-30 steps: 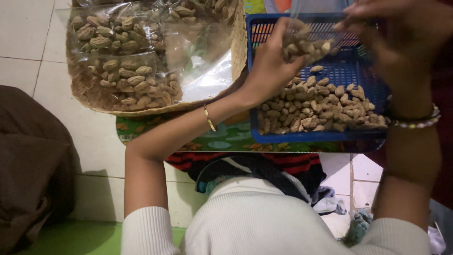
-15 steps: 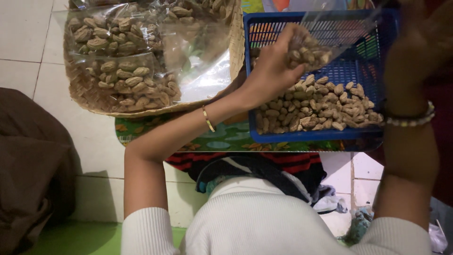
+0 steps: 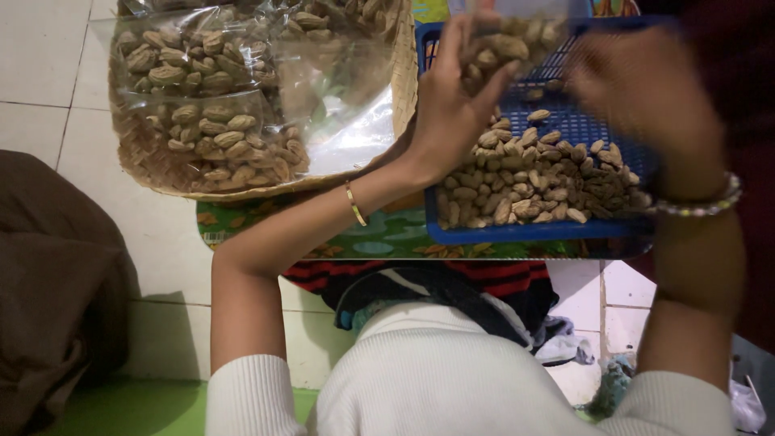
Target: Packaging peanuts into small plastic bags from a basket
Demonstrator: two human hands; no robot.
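Your left hand (image 3: 452, 105) is raised over the blue slatted plastic basket (image 3: 533, 232), fingers curled around the lower part of a small clear plastic bag (image 3: 517, 40) that is partly filled with brown ridged nuts. Your right hand (image 3: 646, 105) is blurred beside the same bag; you cannot tell whether it grips the bag's mouth or is simply held near it.

Judged progress: several packs are finished. The round woven bamboo tray (image 3: 404, 89) to the left holds a pile of filled clear packets of nuts (image 3: 202, 121), lying overlapped. The bag in hand looks only part full. A substantial heap of loose nuts (image 3: 533, 178) remains in the near half of the basket, so much of the packing appears left to do.

Surroundings: the basket rests on a green patterned mat (image 3: 379, 238) laid on the white tiled floor (image 3: 48, 73). The tray touches the basket's left edge. A brown cloth bundle (image 3: 56, 291) lies well apart at the left.

Obstructions: your left forearm crosses the tray's near rim, just beside the stacked packets. Nothing else stands between the bag and the loose heap.
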